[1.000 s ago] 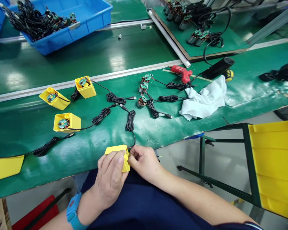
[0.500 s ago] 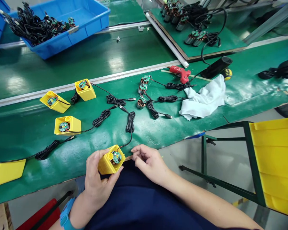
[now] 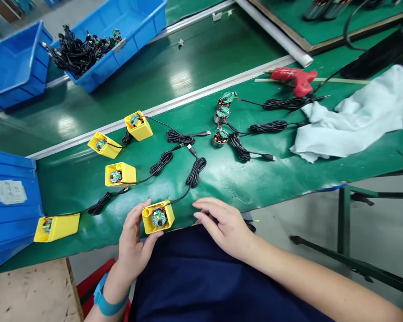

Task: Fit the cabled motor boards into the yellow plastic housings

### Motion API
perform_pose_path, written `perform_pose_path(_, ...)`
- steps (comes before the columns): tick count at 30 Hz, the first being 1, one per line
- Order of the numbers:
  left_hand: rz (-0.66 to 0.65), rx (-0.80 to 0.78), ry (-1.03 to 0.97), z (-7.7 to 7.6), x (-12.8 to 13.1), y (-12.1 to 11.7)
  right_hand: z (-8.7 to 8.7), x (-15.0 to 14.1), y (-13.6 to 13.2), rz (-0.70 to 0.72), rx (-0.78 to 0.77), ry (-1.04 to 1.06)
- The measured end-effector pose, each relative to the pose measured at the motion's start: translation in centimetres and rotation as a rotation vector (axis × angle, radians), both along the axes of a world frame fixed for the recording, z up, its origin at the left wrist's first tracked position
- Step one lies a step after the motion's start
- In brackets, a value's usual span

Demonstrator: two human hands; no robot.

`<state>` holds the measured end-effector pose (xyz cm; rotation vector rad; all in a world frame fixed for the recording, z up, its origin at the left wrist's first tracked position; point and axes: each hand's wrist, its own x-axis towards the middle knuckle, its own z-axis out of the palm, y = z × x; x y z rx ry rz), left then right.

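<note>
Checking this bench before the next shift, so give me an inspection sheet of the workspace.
Surface: green belt, pale scuffs near the front edge.
Job's things: yellow holder with a circuit board seated inside; four more holders on the belt; three motors with boards to the right.
Clutter: red glue gun and crumpled white cloth at the right.
Hands: left hand cups the yellow holder; right hand is open, holding nothing.
Cables: black cables, partly bundled in coils, run across the belt.
Surroundings: blue tray of cabled parts behind; wooden board at lower left.
</note>
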<state>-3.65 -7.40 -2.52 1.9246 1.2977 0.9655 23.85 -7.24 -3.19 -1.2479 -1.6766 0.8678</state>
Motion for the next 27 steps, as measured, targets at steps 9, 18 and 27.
perform_pose_path(9, 0.017, -0.019, 0.167, 0.7, -0.3, -0.1, -0.6, 2.1, 2.8, 0.019, 0.196, -0.299)
perform_pose_path(18, 0.095, 0.048, 0.14, 1.1, -0.1, -0.9, 2.0, 1.7, 5.5, 0.197, 0.279, -0.185)
perform_pose_path(27, -0.017, 0.083, 0.41, 2.9, 2.0, 0.1, 0.3, 3.5, 7.9, 0.267, 0.33, -0.692)
